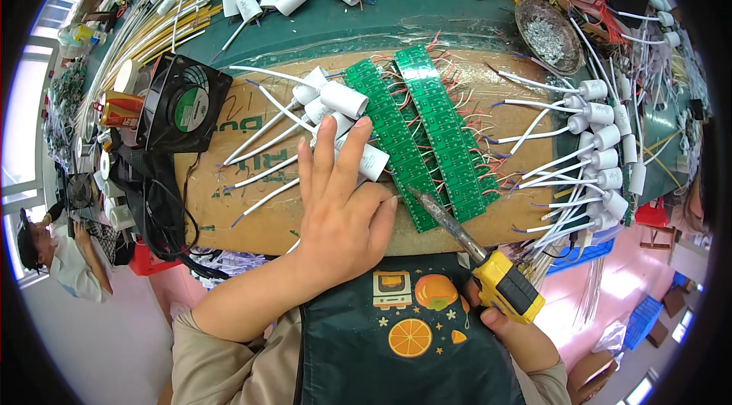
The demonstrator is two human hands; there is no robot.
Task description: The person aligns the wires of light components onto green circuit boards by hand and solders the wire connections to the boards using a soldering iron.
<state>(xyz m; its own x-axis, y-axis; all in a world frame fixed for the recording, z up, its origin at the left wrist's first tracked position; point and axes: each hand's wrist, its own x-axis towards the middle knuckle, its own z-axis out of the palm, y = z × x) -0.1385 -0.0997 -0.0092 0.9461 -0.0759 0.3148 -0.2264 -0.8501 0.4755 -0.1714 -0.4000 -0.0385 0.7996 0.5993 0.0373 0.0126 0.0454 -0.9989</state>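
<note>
My right hand grips a yellow-and-black soldering iron at the lower right. Its metal tip rests on or just over the left green circuit board panel. A second green panel lies beside it, with thin red and white wires sticking out. My left hand lies over a bunch of white lamp holders with white cables. Two of its fingers stretch across them, while index finger and thumb come together by the board's edge. Whatever they pinch is hidden.
A brown cardboard sheet lies under the work on a green table. A black fan stands left. More lamp holders lie right, others at the back. A round metal dish holds silvery bits. Another person sits far left.
</note>
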